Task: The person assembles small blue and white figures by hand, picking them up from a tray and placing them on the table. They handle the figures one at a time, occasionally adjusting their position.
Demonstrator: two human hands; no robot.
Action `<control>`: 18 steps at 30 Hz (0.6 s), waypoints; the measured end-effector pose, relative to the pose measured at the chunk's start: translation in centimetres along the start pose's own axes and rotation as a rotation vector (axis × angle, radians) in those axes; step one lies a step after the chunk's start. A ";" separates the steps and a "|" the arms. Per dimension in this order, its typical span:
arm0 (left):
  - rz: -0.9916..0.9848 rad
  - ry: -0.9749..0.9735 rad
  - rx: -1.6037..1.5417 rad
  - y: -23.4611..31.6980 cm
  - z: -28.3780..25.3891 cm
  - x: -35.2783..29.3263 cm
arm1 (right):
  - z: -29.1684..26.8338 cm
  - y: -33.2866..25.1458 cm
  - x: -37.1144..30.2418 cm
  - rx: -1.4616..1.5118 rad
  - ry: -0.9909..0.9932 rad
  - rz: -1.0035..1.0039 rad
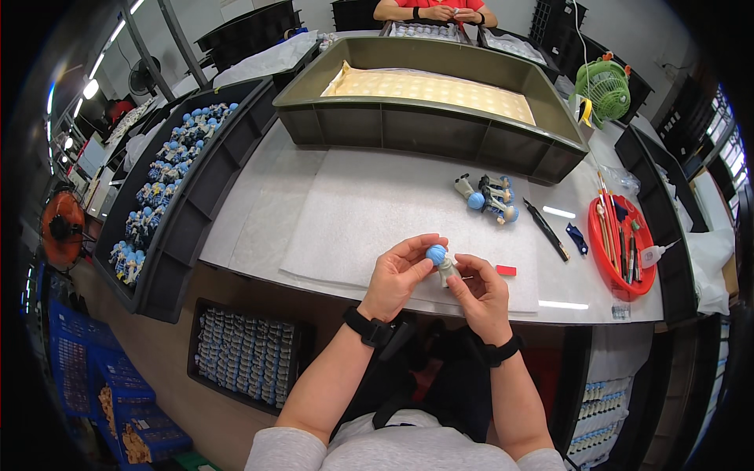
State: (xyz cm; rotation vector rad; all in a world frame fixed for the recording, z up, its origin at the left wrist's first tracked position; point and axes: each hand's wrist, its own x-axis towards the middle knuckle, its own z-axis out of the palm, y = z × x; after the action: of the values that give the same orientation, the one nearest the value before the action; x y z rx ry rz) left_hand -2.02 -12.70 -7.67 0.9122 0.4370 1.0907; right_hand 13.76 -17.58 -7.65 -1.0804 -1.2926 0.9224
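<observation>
Between my two hands, over the near edge of the white foam sheet, is a small figurine with a blue head and a whitish body. My left hand pinches it at the blue head. Lower down, the fingers of my right hand close on its body. A red block lies just beyond my right fingers. Farther back on the sheet, several similar figurines lie in a loose cluster. A black pen-like tool rests to their right.
A large olive-grey bin with a cream padded sheet stands at the back. On the left, a dark crate holds many figurines. A red basket of brushes and tools sits right, near a green fan. Across the table, another person works.
</observation>
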 end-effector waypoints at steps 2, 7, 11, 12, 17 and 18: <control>-0.011 0.006 -0.007 0.1 0.1 0.0 | 0.0 0.0 0.0 0.007 0.001 -0.001; -0.011 0.000 0.032 0.2 0.2 0.0 | 0.0 -0.2 0.0 0.026 -0.006 0.006; -0.011 0.006 0.057 0.2 0.3 0.0 | 0.0 -0.3 0.0 0.026 -0.008 0.009; -0.012 0.003 0.062 0.2 0.2 0.0 | 0.0 -0.3 0.0 0.031 -0.008 0.010; -0.019 0.003 0.068 0.3 0.3 -0.1 | 0.0 -0.1 0.0 0.001 -0.007 -0.020; -0.019 0.004 0.067 0.3 0.3 -0.1 | 0.0 -0.1 0.0 -0.002 -0.007 -0.021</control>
State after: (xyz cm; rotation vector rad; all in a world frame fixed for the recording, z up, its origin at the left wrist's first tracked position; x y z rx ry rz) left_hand -2.05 -12.87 -7.32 0.9630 0.4865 1.0663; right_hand 13.76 -17.57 -7.58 -1.0640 -1.3080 0.9103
